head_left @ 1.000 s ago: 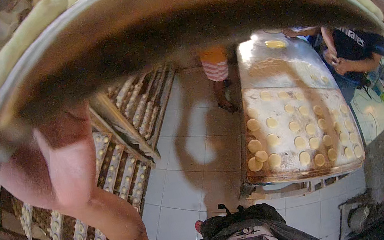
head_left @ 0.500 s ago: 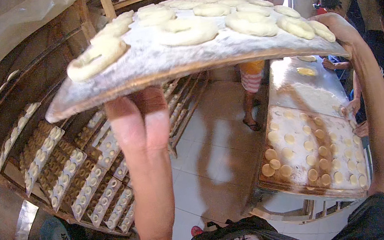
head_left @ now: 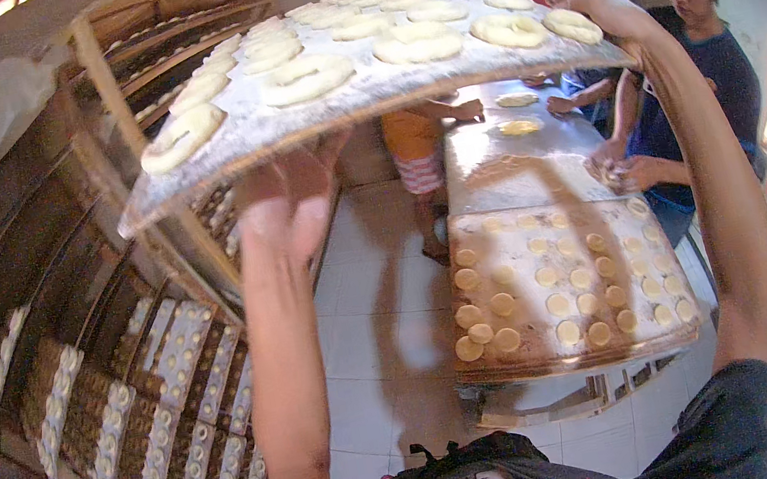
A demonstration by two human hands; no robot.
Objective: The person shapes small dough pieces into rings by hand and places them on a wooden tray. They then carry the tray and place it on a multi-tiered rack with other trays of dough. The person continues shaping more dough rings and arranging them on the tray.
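Note:
A floured board (head_left: 356, 77) loaded with several pale dough rings (head_left: 308, 79) is raised high in front of me. My left hand (head_left: 280, 196) supports it from underneath, palm against the underside, its fingers partly hidden by the board. My right hand (head_left: 602, 30) holds the board at its right end. Below the board, a metal work table (head_left: 481, 157) carries a floured tray (head_left: 544, 228) with many small round dough pieces.
Wooden racks (head_left: 91, 65) of dough trays line my left. Co-workers stand at the table: one in dark clothes (head_left: 712, 83) on the right, one in orange and striped shorts (head_left: 413, 143) on the far side. The tiled floor (head_left: 354, 305) runs between racks and table.
The board has come down from near the top of the view, showing the rings on it. Since half a second ago it has shifted slightly left, and more of the right-hand co-worker's head shows.

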